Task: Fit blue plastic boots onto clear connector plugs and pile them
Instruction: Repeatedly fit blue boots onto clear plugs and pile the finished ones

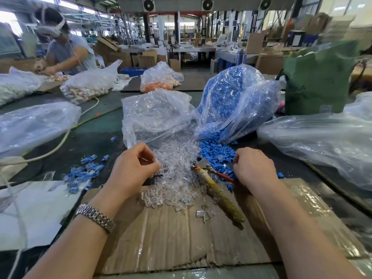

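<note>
While no writing reads anywhere, left hand [132,168] pinching a clear plug [156,160]; right hand [254,166] curled among blue boots [215,152], hold unclear.

Clear plugs, blue boots, and a small finished pile

Loose clear connector plugs [173,178] spill from an open transparent bag [155,115] across the dark table onto the flattened cardboard [181,238]. Just right of them, blue boots [215,152] pour from their own slumped bag [235,103]. Assembled blue-and-clear pieces [82,174] lie scattered in a low pile at the left, well apart from both heaps.
</note>
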Action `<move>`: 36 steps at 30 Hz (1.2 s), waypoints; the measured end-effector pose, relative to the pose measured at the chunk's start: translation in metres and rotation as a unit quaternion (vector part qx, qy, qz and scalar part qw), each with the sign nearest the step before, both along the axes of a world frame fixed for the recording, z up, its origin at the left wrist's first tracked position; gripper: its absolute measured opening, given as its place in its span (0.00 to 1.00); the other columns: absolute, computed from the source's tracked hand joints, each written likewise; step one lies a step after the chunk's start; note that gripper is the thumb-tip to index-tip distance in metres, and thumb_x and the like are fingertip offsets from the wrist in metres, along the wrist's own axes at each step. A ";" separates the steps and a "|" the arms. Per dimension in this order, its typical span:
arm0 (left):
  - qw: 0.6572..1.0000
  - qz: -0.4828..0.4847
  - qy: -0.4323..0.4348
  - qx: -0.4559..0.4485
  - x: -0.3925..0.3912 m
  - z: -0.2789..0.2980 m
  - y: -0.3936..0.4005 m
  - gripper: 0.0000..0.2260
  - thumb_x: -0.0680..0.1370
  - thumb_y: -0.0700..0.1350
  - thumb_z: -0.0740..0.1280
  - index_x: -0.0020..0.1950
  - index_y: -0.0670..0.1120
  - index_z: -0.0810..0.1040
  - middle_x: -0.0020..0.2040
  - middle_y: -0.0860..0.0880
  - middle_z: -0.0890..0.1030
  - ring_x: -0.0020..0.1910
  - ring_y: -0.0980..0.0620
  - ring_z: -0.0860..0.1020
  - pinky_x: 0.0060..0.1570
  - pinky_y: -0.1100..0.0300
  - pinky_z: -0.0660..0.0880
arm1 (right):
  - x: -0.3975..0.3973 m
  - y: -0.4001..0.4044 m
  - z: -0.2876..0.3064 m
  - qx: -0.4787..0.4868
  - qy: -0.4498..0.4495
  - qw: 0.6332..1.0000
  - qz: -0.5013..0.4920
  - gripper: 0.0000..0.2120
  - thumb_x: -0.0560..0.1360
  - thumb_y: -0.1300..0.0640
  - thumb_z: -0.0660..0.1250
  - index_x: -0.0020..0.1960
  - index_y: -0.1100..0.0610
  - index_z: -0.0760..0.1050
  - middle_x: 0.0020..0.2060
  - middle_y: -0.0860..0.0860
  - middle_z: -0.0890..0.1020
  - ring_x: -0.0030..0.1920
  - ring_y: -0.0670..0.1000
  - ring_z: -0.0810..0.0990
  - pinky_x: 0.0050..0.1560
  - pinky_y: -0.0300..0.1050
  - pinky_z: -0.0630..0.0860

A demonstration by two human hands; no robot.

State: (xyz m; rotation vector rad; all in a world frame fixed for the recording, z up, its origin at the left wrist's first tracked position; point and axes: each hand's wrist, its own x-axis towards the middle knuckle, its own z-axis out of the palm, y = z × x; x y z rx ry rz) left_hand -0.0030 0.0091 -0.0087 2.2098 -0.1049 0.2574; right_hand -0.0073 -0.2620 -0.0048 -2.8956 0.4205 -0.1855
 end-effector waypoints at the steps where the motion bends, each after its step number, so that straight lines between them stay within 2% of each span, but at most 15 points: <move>1: 1.000 -0.012 0.004 -0.016 -0.001 0.002 0.000 0.09 0.73 0.39 0.77 0.45 0.44 0.78 0.39 0.48 0.85 0.36 0.50 0.85 0.43 0.53 0.83 | 0.000 0.000 0.001 0.016 -0.013 1.000 0.004 0.03 0.78 0.58 0.65 0.52 0.54 0.75 0.49 0.53 0.80 0.52 0.58 0.78 0.55 0.53 0.75; 5: 0.990 -0.069 0.035 -0.118 -0.005 0.009 -0.001 0.10 0.75 0.36 0.75 0.52 0.44 0.79 0.45 0.44 0.84 0.39 0.51 0.86 0.39 0.62 0.82 | 0.002 0.002 0.003 0.042 -0.018 0.999 0.015 0.04 0.78 0.59 0.66 0.52 0.56 0.73 0.49 0.54 0.80 0.50 0.57 0.77 0.53 0.54 0.77; 7: 0.980 -0.088 0.055 -0.172 -0.005 0.009 -0.002 0.11 0.76 0.35 0.73 0.55 0.46 0.81 0.47 0.41 0.84 0.42 0.49 0.86 0.41 0.63 0.82 | 0.001 0.003 0.003 0.043 0.012 0.999 0.017 0.06 0.78 0.60 0.66 0.55 0.55 0.74 0.51 0.54 0.80 0.52 0.57 0.78 0.55 0.54 0.77; 10: 0.961 -0.092 0.097 -0.244 -0.005 0.007 -0.003 0.10 0.76 0.34 0.72 0.55 0.45 0.84 0.46 0.40 0.86 0.45 0.45 0.86 0.43 0.62 0.83 | 0.003 0.003 0.000 0.031 0.025 0.999 0.031 0.08 0.80 0.61 0.62 0.56 0.53 0.76 0.52 0.53 0.80 0.53 0.56 0.77 0.60 0.56 0.75; 14: 0.903 -0.068 0.166 -0.391 -0.001 0.005 -0.002 0.12 0.74 0.29 0.71 0.56 0.38 0.83 0.48 0.38 0.86 0.48 0.42 0.86 0.43 0.62 0.83 | 0.003 0.005 0.001 0.030 0.039 0.998 0.048 0.06 0.82 0.52 0.64 0.54 0.50 0.79 0.51 0.50 0.81 0.52 0.55 0.76 0.61 0.56 0.71; 17: 0.859 -0.066 0.188 -0.471 0.000 0.006 -0.002 0.12 0.75 0.27 0.67 0.58 0.33 0.80 0.50 0.34 0.85 0.52 0.41 0.86 0.44 0.61 0.83 | 0.002 0.006 0.001 0.040 0.037 0.997 0.056 0.05 0.81 0.53 0.66 0.52 0.49 0.81 0.47 0.50 0.82 0.50 0.54 0.78 0.62 0.57 0.73; 21: 0.843 -0.084 0.202 -0.491 -0.002 0.008 -0.003 0.16 0.71 0.32 0.71 0.58 0.33 0.80 0.52 0.34 0.85 0.51 0.42 0.86 0.42 0.61 0.83 | 0.002 0.008 0.002 0.039 0.044 0.997 0.057 0.04 0.81 0.54 0.66 0.54 0.50 0.79 0.51 0.51 0.82 0.54 0.55 0.78 0.62 0.58 0.74; 24: 0.843 -0.106 0.208 -0.485 -0.004 0.009 -0.003 0.17 0.69 0.34 0.73 0.56 0.34 0.80 0.52 0.35 0.85 0.49 0.43 0.86 0.40 0.62 0.83 | 0.002 0.010 0.002 0.027 0.059 0.996 0.059 0.09 0.81 0.55 0.65 0.60 0.49 0.78 0.55 0.52 0.82 0.58 0.56 0.78 0.64 0.57 0.72; 27: 0.837 -0.127 0.211 -0.489 -0.005 0.010 -0.004 0.15 0.67 0.33 0.74 0.54 0.35 0.82 0.53 0.35 0.85 0.50 0.42 0.86 0.40 0.61 0.83 | 0.000 0.011 0.003 -0.001 0.043 0.997 0.064 0.07 0.80 0.55 0.64 0.56 0.49 0.79 0.53 0.51 0.82 0.53 0.55 0.77 0.60 0.54 0.71; 29: 0.835 -0.141 0.215 -0.486 -0.006 0.010 -0.004 0.13 0.67 0.33 0.74 0.51 0.36 0.83 0.54 0.34 0.85 0.51 0.42 0.86 0.41 0.61 0.83 | -0.001 0.010 0.004 0.015 -0.007 0.998 0.066 0.05 0.79 0.53 0.65 0.54 0.50 0.78 0.51 0.49 0.81 0.51 0.54 0.78 0.59 0.54 0.73; 30: 0.835 -0.147 0.218 -0.484 -0.006 0.011 -0.004 0.12 0.67 0.32 0.74 0.50 0.37 0.84 0.54 0.34 0.85 0.51 0.41 0.86 0.42 0.61 0.83 | -0.002 0.009 0.006 0.048 -0.048 0.995 0.071 0.04 0.78 0.53 0.66 0.52 0.51 0.78 0.48 0.48 0.82 0.50 0.53 0.79 0.58 0.53 0.75; 32: 0.836 -0.162 0.220 -0.476 -0.008 0.013 -0.007 0.09 0.67 0.32 0.74 0.47 0.38 0.86 0.54 0.34 0.84 0.51 0.41 0.86 0.42 0.61 0.83 | -0.006 0.009 0.011 0.191 -0.124 0.969 0.092 0.02 0.76 0.55 0.70 0.48 0.51 0.78 0.42 0.46 0.82 0.44 0.49 0.81 0.48 0.47 0.78; 34: 0.838 -0.179 0.217 -0.468 -0.011 0.014 -0.011 0.09 0.67 0.32 0.74 0.46 0.38 0.86 0.53 0.33 0.84 0.50 0.41 0.86 0.42 0.60 0.83 | -0.013 0.017 0.020 0.361 -0.141 0.912 0.135 0.04 0.74 0.60 0.73 0.45 0.52 0.79 0.37 0.46 0.83 0.38 0.47 0.81 0.42 0.41 0.78; 36: 0.844 -0.190 0.207 -0.457 -0.014 0.014 -0.017 0.11 0.67 0.32 0.75 0.48 0.37 0.83 0.53 0.33 0.84 0.49 0.41 0.86 0.43 0.60 0.83 | -0.019 0.028 0.025 0.486 -0.120 0.841 0.204 0.05 0.74 0.65 0.73 0.46 0.57 0.80 0.38 0.52 0.86 0.41 0.51 0.84 0.47 0.42 0.80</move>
